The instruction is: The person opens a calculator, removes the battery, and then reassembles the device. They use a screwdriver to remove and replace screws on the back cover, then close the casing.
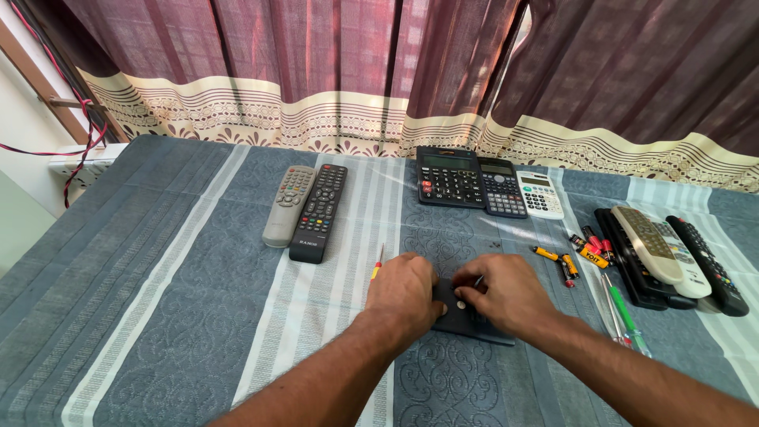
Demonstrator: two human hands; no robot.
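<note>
Left hand: palm down, fingers curled over the left edge of the dark flat device, pressing it to the desk.
Right hand: fingers pinched on a thin metal tool, tip aimed at the device's back; cannot tell if the tip is seated.
Dark flat device: face down near the front middle of the desk, half hidden under both hands; 1 pale round spot shows on it.
Slip risk: the cloth is soft, so a hard push could skid the device or jump the tip toward the left fingers.
Small-part risk: anything freed here could vanish in the patterned cloth.
Red-yellow screwdriver: just left of the left hand, loose; a wrist nudge would roll it.
Loose batteries: near the right hand, easily scattered by the forearm.
Green-handled tools: beside the right forearm.
Stacked remotes: right side.
2 remotes: left, well apart.
3 calculators: far, by the curtain.
</note>
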